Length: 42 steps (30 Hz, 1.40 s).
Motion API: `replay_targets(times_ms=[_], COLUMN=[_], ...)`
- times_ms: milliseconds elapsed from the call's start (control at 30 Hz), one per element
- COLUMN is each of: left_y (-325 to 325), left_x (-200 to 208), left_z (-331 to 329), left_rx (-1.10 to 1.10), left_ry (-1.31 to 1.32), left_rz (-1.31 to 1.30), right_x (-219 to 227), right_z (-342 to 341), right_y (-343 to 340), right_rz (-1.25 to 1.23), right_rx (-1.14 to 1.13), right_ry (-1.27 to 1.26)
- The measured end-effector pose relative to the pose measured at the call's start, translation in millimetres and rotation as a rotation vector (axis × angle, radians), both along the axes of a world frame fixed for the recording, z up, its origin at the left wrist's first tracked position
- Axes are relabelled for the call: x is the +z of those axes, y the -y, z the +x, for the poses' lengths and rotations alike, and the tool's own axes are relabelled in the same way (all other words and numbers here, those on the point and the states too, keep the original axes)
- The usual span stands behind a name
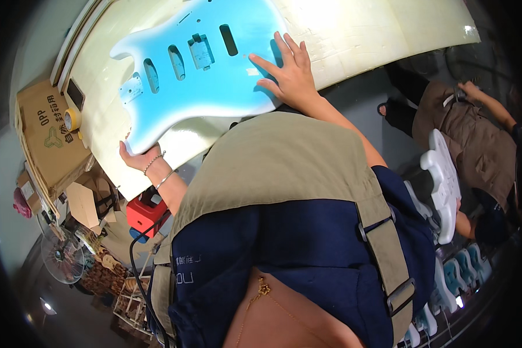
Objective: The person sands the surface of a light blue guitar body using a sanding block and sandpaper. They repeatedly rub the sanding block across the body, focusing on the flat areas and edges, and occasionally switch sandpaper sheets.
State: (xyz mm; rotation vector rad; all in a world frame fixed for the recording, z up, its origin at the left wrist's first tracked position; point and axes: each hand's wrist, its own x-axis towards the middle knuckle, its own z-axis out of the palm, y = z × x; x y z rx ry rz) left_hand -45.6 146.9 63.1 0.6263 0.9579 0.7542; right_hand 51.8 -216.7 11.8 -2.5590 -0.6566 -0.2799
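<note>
An electric guitar body [209, 84], light blue in the middle and fading to white at its rim, lies on a pale worktable [342, 40] in front of me. Several cut-out slots and pockets show in its face. At the near left, my left hand [138, 158] is closed round the tip of one horn, its fingers partly hidden by the body. My right hand [293, 75] has its fingers spread over the right end of the body and holds nothing. A shadow falls beside those fingers; I cannot tell how firmly they touch the surface.
A cardboard box [49, 133] stands left of the table, with a roll of yellow tape [71, 119] by it. Below are a red tool-like object [147, 213] and a fan [62, 255]. At right, a co-worker [467, 127] handles a white guitar body [442, 185]; several more bodies [467, 269] stand racked.
</note>
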Motion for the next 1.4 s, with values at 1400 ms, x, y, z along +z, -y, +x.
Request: replay_targets(times_ms=[1400], left_y=[5], left_x=[10], left_z=[0], left_rx=[0.026], left_ry=[0.073], left_rz=[0.015], right_x=[1], right_z=[22], right_y=[4], right_rz=[-0.144], right_rx=[0.113], right_ry=[0.127])
